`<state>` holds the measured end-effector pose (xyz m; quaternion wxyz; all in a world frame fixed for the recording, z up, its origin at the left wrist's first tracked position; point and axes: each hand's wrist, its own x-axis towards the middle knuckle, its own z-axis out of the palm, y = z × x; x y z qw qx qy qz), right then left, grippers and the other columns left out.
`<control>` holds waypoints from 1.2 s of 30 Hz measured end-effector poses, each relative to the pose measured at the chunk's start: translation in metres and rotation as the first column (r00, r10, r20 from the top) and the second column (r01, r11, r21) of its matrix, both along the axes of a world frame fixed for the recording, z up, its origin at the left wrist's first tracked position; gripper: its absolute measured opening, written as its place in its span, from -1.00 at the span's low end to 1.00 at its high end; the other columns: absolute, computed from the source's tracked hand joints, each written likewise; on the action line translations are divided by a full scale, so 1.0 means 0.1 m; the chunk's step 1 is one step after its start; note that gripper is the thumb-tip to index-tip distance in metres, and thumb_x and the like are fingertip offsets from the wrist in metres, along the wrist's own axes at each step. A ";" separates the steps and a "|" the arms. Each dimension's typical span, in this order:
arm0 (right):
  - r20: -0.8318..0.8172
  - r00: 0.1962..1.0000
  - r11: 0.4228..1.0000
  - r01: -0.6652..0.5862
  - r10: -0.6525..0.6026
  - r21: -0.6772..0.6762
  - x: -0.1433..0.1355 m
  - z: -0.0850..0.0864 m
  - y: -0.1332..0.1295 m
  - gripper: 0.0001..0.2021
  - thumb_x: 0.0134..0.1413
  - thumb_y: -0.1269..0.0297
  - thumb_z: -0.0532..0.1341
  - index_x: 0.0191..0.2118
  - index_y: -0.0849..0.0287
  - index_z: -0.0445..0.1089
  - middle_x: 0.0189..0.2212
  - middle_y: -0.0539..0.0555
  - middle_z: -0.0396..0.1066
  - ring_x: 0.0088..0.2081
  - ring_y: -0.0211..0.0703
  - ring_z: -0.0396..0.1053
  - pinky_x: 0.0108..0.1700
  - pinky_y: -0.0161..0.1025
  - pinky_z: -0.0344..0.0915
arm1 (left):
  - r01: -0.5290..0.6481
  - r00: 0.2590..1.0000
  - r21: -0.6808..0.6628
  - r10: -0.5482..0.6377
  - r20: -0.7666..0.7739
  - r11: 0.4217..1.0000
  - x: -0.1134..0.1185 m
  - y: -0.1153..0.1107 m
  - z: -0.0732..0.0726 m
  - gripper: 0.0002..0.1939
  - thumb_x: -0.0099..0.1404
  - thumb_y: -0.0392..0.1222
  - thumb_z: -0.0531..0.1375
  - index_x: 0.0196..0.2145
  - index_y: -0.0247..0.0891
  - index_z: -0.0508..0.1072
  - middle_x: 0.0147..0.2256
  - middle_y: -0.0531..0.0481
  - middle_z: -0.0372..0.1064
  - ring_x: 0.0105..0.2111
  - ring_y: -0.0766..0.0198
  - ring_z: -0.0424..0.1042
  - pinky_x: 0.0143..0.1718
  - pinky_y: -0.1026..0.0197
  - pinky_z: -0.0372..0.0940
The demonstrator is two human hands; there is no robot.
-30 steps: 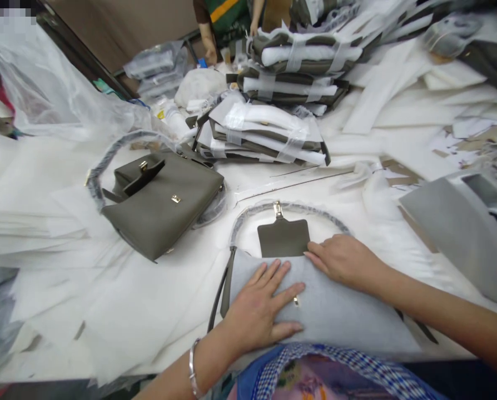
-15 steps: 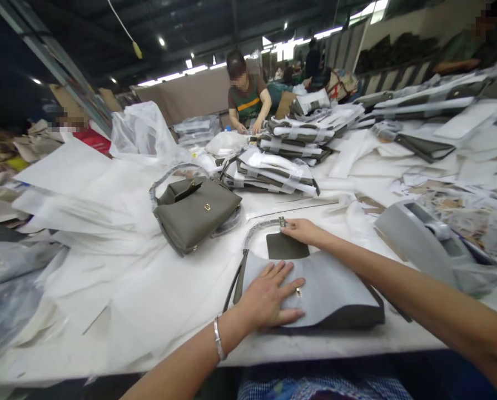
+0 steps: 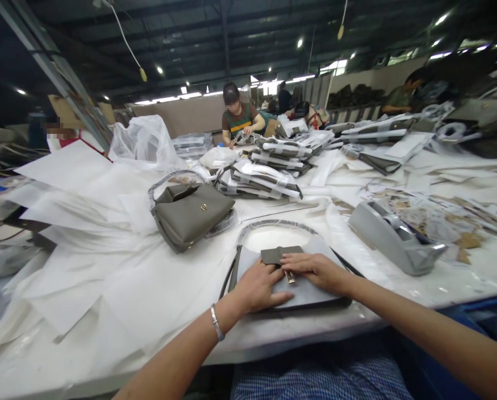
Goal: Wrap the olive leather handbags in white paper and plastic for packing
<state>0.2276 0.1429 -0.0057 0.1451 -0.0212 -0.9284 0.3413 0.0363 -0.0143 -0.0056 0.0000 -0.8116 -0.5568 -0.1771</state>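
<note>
A dark olive bag lies flat near the table's front edge, its front covered by a pale sheet (image 3: 315,290) and its wrapped handle (image 3: 273,223) arching behind. Over the sheet folds an olive flap (image 3: 292,250) with a gold clasp (image 3: 289,276). My left hand (image 3: 259,286) rests on the sheet with fingers spread, its fingertips at the flap's edge. Flat on the flap beside the clasp lies my right hand (image 3: 315,269), fingers stretched out and pointing left. Behind and to the left sits another olive bag (image 3: 196,214) with a gold clasp and a wrapped handle.
A grey tape dispenser (image 3: 392,236) stands to the right. White sheets (image 3: 107,266) spread over the left of the table. Wrapped bags (image 3: 261,180) are piled behind. Paper scraps (image 3: 432,216) lie at the right. Across the table, a person (image 3: 240,119) works.
The flap has come down over the sheet, with my right hand moving toward me onto it. My left hand stays on the sheet. The view has turned to the right.
</note>
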 end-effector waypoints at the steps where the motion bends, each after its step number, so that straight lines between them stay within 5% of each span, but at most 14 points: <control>1: -0.007 1.000 1.000 0.005 -0.005 0.021 0.01 -0.04 -0.02 -0.65 0.35 0.33 0.07 0.14 -0.02 0.45 0.16 -0.01 0.40 0.26 -0.13 0.27 0.33 -0.09 0.18 | -0.007 1.000 0.032 0.007 0.003 0.999 0.01 -0.02 -0.02 -0.44 0.33 0.20 0.20 0.09 -0.26 0.40 -0.01 -0.17 0.48 0.06 0.01 0.41 0.19 -0.04 0.24; 7: -0.023 0.999 0.994 -0.023 0.026 0.110 0.03 -0.18 -0.05 -0.59 0.32 0.41 0.09 0.20 -0.03 0.38 0.20 0.01 0.36 0.29 -0.13 0.20 0.35 -0.06 0.15 | -0.047 0.999 0.247 0.039 0.035 0.968 0.02 -0.17 -0.13 -0.49 0.37 0.20 0.16 -0.03 -0.33 0.44 -0.09 -0.20 0.52 -0.08 0.04 0.52 -0.02 0.02 0.41; 11: -0.016 0.999 0.990 -0.028 0.030 0.140 0.02 -0.22 -0.07 -0.58 0.30 0.45 0.09 0.20 0.02 0.39 0.18 0.06 0.39 0.29 -0.09 0.21 0.33 -0.01 0.18 | 0.077 0.997 0.269 -0.076 -0.016 0.960 0.04 -0.21 -0.13 -0.68 0.48 -0.02 0.10 0.04 -0.26 0.41 -0.05 -0.12 0.52 -0.07 0.16 0.52 -0.03 0.14 0.43; 15: -0.054 0.996 0.982 -0.065 0.075 0.177 0.00 -0.16 -0.09 -0.63 0.34 0.42 0.07 0.15 0.09 0.45 0.13 0.15 0.44 0.26 -0.07 0.27 0.29 -0.01 0.24 | 0.252 0.967 0.181 -0.251 -0.029 0.951 0.06 -0.20 -0.09 -0.76 0.51 -0.25 0.03 0.05 -0.22 0.40 0.03 -0.05 0.49 0.01 0.26 0.49 0.09 0.23 0.36; 23: -0.032 0.987 0.940 -0.141 0.158 0.311 -0.19 0.04 0.02 -0.84 0.27 0.34 0.21 -0.23 0.13 0.58 -0.20 0.07 0.55 -0.13 -0.20 0.45 -0.10 -0.30 0.36 | 0.212 0.970 0.059 -0.217 0.108 0.976 0.12 -0.21 -0.03 -0.71 0.44 -0.35 0.01 0.03 -0.22 0.40 -0.11 -0.07 0.54 -0.12 0.23 0.55 -0.05 0.28 0.43; 34: 0.027 0.999 0.938 -0.047 0.040 0.345 -0.12 0.13 -0.05 -0.90 0.22 0.30 0.25 -0.20 0.13 0.53 -0.22 0.05 0.52 -0.16 -0.17 0.43 -0.15 -0.31 0.33 | 0.247 0.962 0.107 -0.257 0.091 0.963 0.10 -0.20 -0.04 -0.61 0.38 -0.43 0.00 0.10 -0.25 0.36 0.03 -0.14 0.50 0.01 0.21 0.52 0.04 0.27 0.41; 36: -0.006 0.997 0.949 0.080 -0.082 0.304 0.05 0.22 0.11 -0.82 0.29 0.23 0.18 -0.11 0.09 0.52 -0.18 0.03 0.53 -0.14 -0.18 0.45 -0.07 -0.31 0.33 | 0.243 0.965 0.128 -0.253 0.074 0.962 0.08 -0.20 -0.07 -0.58 0.36 -0.44 0.00 0.12 -0.25 0.36 0.05 -0.14 0.49 0.02 0.22 0.51 0.05 0.27 0.39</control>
